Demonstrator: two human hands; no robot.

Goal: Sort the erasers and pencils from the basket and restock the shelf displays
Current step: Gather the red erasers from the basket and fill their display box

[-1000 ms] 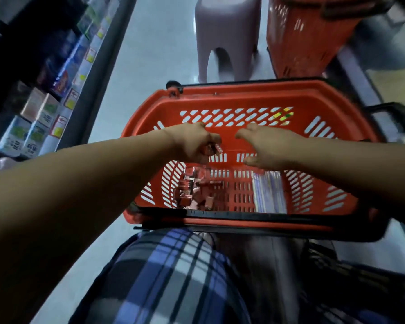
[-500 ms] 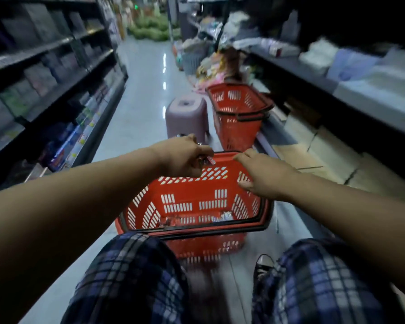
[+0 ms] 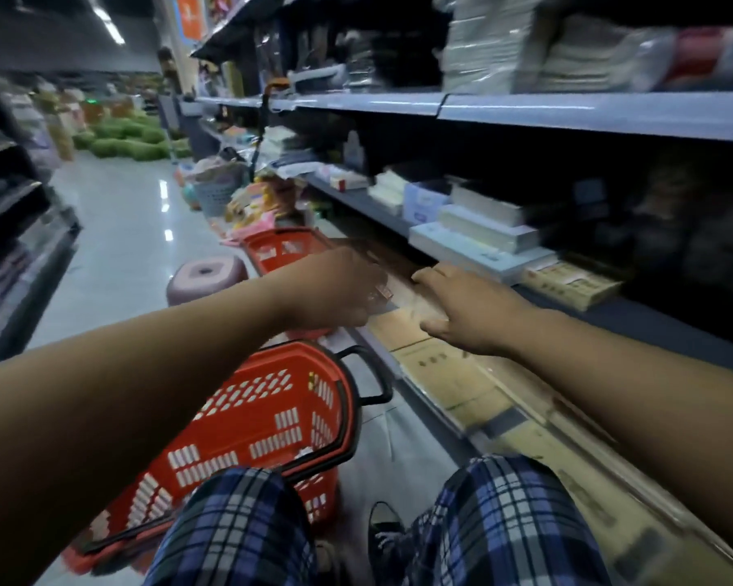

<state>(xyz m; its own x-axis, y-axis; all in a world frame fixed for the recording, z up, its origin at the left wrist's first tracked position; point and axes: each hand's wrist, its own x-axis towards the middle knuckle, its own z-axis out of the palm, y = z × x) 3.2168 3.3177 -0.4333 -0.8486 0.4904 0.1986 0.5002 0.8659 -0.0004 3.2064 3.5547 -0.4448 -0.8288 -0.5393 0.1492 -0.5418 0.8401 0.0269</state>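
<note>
The red basket (image 3: pixel 271 416) sits on the floor between my knees and the shelving, with its contents hidden from this angle. My left hand (image 3: pixel 335 289) hangs above and beyond it and grips a few small red-wrapped erasers (image 3: pixel 382 292) that peek out past the fingers. My right hand (image 3: pixel 462 306) reaches toward the lower shelf (image 3: pixel 610 319) with fingers extended and relaxed, holding nothing. Flat boxes of stationery (image 3: pixel 568 281) lie on that shelf just right of the hand. No pencils are visible.
A second red basket (image 3: pixel 284 251) and a pink plastic stool (image 3: pixel 206 277) stand ahead in the aisle. Cardboard cartons (image 3: pixel 462 374) line the bottom shelf at the right. Stacked boxes (image 3: pixel 483 230) fill the middle shelf. More shelving runs along the left.
The view has swung up and to the right from the basket to the shelving. Both hands have risen out of the basket toward the lower shelf, the left still holding erasers.
</note>
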